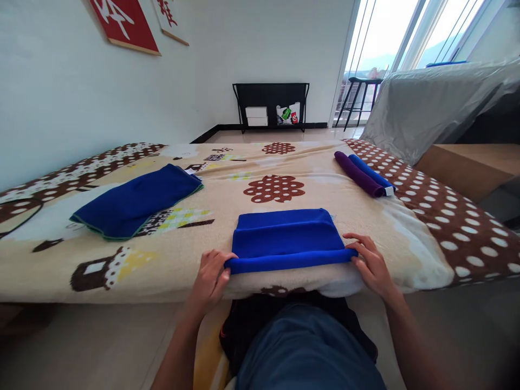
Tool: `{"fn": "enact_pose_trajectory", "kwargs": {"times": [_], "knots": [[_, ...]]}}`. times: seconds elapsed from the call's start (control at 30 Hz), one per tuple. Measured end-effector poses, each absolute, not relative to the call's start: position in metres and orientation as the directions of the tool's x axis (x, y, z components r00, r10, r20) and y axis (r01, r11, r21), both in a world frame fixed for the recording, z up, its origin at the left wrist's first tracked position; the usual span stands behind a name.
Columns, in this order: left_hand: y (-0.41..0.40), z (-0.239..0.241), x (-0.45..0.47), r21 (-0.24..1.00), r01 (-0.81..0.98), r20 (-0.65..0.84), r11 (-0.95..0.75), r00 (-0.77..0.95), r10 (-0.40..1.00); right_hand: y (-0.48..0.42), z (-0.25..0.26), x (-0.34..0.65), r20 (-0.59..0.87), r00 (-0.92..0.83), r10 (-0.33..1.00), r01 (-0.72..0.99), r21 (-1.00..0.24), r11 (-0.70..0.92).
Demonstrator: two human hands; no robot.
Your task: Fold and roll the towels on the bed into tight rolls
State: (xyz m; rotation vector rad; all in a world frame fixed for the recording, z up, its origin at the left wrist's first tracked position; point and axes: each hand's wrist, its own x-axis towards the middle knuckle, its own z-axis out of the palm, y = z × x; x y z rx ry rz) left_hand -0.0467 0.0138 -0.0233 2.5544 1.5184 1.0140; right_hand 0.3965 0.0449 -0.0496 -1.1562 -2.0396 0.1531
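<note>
A bright blue towel (286,233) lies on the bed's patterned blanket (280,162), right in front of me. Its near edge is turned into a tight roll. My left hand (211,276) pinches the left end of that roll. My right hand (371,262) grips the right end, fingers curled over it. Both hands rest at the blanket's near edge.
A darker blue folded towel (138,200) lies to the left. Two rolled towels, one purple (358,173) and one blue (371,172), lie at the far right. Beyond the bed stand a black rack (271,105), a stool (359,97) and a covered sofa (430,103).
</note>
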Motion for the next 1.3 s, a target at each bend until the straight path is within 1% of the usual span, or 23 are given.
{"fn": "enact_pose_trajectory", "kwargs": {"times": [0.03, 0.1, 0.2, 0.27, 0.33, 0.4, 0.47, 0.57, 0.63, 0.73, 0.93, 1.0, 1.1, 1.2, 1.3], "knots": [[0.014, -0.023, -0.046, 0.328, 0.796, 0.51, -0.508, 0.304, 0.805, 0.044, -0.048, 0.395, 0.554, -0.287, 0.781, 0.694, -0.441, 0.568], [0.014, -0.022, -0.041, 0.306, 0.844, 0.502, -0.441, 0.25, 0.828, 0.044, -0.047, 0.39, 0.551, -0.253, 0.795, 0.751, -0.407, 0.52], [0.015, -0.02, -0.027, 0.201, 0.922, 0.547, -0.33, 0.174, 0.819, 0.045, -0.046, 0.379, 0.606, -0.155, 0.78, 0.84, -0.335, 0.427], [0.015, -0.016, -0.014, 0.128, 0.947, 0.576, -0.295, 0.171, 0.799, 0.043, -0.043, 0.367, 0.651, -0.137, 0.747, 0.861, -0.294, 0.414], [0.014, -0.011, 0.002, 0.069, 0.935, 0.573, -0.348, 0.249, 0.781, 0.04, -0.038, 0.351, 0.662, -0.207, 0.72, 0.84, -0.258, 0.478], [0.012, -0.006, 0.02, 0.034, 0.888, 0.534, -0.458, 0.372, 0.759, 0.035, -0.032, 0.333, 0.64, -0.32, 0.698, 0.782, -0.238, 0.576], [0.011, -0.003, 0.04, 0.029, 0.829, 0.493, -0.558, 0.474, 0.729, 0.03, -0.027, 0.316, 0.609, -0.407, 0.681, 0.721, -0.244, 0.649], [0.011, -0.001, 0.066, 0.038, 0.776, 0.486, -0.63, 0.537, 0.69, 0.025, -0.022, 0.296, 0.599, -0.45, 0.663, 0.672, -0.262, 0.693], [0.013, -0.001, 0.077, 0.03, 0.769, 0.505, -0.639, 0.54, 0.673, 0.024, -0.02, 0.288, 0.604, -0.448, 0.659, 0.667, -0.264, 0.697], [0.016, -0.006, 0.082, -0.018, 0.789, 0.52, -0.614, 0.532, 0.668, 0.023, -0.022, 0.285, 0.599, -0.445, 0.666, 0.686, -0.249, 0.683], [0.017, -0.016, 0.081, -0.128, 0.818, 0.467, -0.562, 0.549, 0.693, 0.024, -0.032, 0.285, 0.605, -0.448, 0.658, 0.71, -0.207, 0.673], [0.019, -0.017, 0.082, -0.136, 0.828, 0.461, -0.544, 0.539, 0.705, 0.027, -0.034, 0.284, 0.597, -0.443, 0.669, 0.723, -0.203, 0.66], [0.021, -0.018, 0.075, -0.111, 0.838, 0.462, -0.534, 0.519, 0.719, 0.034, -0.034, 0.291, 0.567, -0.445, 0.693, 0.746, -0.194, 0.637], [0.02, -0.02, 0.052, -0.082, 0.851, 0.449, -0.519, 0.497, 0.743, 0.041, -0.035, 0.311, 0.556, -0.417, 0.719, 0.777, -0.192, 0.599], [0.017, -0.022, 0.022, -0.05, 0.881, 0.449, -0.47, 0.44, 0.777, 0.045, -0.039, 0.334, 0.559, -0.376, 0.739, 0.814, -0.181, 0.552]]}}
